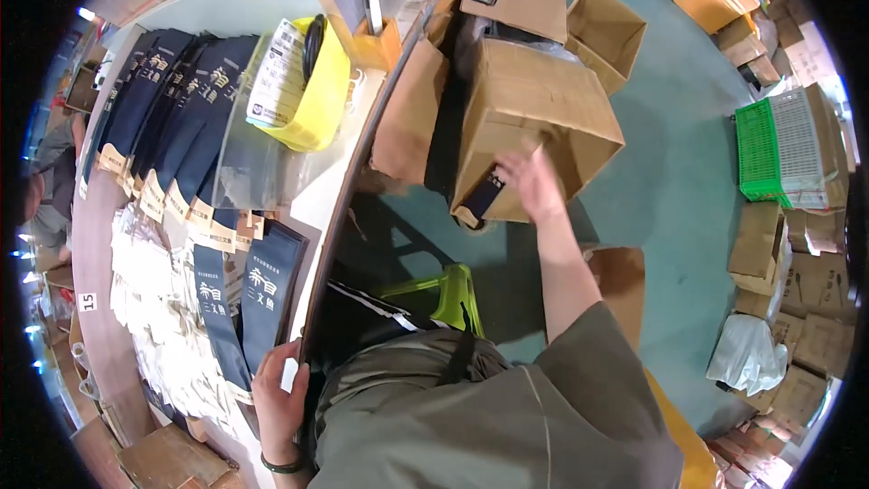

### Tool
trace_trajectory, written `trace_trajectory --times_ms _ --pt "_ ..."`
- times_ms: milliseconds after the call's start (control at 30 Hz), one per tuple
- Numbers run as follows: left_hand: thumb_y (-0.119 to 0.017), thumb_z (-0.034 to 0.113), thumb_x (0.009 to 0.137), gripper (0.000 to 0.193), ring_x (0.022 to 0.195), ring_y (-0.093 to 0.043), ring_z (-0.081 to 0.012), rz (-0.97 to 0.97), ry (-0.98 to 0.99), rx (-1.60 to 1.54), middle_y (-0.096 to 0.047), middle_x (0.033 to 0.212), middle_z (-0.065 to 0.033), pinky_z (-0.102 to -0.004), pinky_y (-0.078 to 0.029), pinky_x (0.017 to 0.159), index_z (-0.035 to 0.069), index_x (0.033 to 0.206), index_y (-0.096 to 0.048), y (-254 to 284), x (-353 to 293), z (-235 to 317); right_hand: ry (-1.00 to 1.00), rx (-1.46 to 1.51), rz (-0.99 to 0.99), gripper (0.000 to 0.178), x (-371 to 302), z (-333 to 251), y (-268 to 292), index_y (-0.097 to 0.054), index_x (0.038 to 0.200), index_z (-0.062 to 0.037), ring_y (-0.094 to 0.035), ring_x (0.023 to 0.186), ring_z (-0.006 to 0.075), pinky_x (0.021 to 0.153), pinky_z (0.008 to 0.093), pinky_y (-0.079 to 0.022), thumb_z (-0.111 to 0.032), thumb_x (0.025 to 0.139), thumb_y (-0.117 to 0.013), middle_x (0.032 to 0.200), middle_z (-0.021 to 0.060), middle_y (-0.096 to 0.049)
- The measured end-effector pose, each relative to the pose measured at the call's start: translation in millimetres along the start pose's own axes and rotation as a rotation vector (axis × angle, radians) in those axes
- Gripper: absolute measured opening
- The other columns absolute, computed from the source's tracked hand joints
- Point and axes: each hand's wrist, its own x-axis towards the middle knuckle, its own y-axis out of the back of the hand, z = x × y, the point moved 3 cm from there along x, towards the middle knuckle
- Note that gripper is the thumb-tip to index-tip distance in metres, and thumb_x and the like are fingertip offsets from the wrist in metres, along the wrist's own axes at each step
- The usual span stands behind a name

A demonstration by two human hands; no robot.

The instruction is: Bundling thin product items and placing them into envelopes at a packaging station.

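My right hand [532,183] reaches out to a tilted brown cardboard box [534,100] on the floor and grips a dark blue pouch [486,195] at the box's lower opening. My left hand [278,396] rests at the table's near edge, fingers on the lower end of a dark blue pouch [265,294] lying flat there. Beside it lies another dark blue pouch [214,303]. A row of several overlapping dark blue pouches [167,113] with tan bottoms covers the far part of the table.
A yellow bag [317,91] and clear plastic bags sit on the white table [317,190]. White packets [145,299] lie at the left. A green stool [444,294] stands below me. Open cartons [605,32], a green crate [765,149] and stacked boxes [806,290] ring the teal floor.
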Motion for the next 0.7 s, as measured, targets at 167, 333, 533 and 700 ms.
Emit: trace_trajectory --times_ms 167,333,533,700 --pt "-0.065 0.003 0.082 0.032 0.101 -0.065 -0.0351 -0.014 -0.039 -0.04 -0.067 0.107 -0.0179 -0.0376 -0.051 0.087 0.001 0.115 -0.064 -4.7 3.6 2.9 -0.005 0.159 0.37 0.06 49.3 -71.0 -19.2 -0.031 0.144 0.0026 -0.054 0.123 0.0403 0.098 0.0462 -0.052 -0.035 0.102 -0.051 0.135 0.0284 -0.049" --pt "-0.064 0.0 0.082 0.03 0.098 -0.066 -0.028 0.066 -0.002 -0.018 -0.067 0.103 -0.0151 -0.0348 -0.05 0.088 -0.001 0.111 -0.064 8.5 -5.0 8.4 0.13 0.328 0.345 0.039 61.6 -47.8 -41.9 -0.036 0.136 0.0056 -0.055 0.121 0.0407 0.103 0.045 -0.052 -0.016 0.104 -0.044 0.131 0.0265 -0.051" --pt "-0.063 -0.002 0.081 0.031 0.097 -0.066 -0.0279 0.098 0.105 -0.042 -0.067 0.103 -0.0145 -0.0344 -0.05 0.087 -0.001 0.112 -0.065 14.3 -18.5 -6.4 0.253 0.485 0.436 0.038 57.3 -32.0 -66.5 -0.04 0.137 0.0038 -0.055 0.121 0.039 0.109 0.0439 -0.048 -0.012 0.103 -0.047 0.132 0.0234 -0.052" --pt "-0.065 0.002 0.082 0.032 0.095 -0.065 -0.028 0.082 0.024 0.002 -0.067 0.106 -0.0128 -0.0332 -0.05 0.08 0.001 0.114 -0.065 7.0 -11.1 -2.8 0.172 0.371 0.278 0.041 67.0 -7.7 -75.5 -0.041 0.138 0.0022 -0.059 0.117 0.0394 0.103 0.0448 -0.051 -0.012 0.102 -0.051 0.13 0.0202 -0.057"
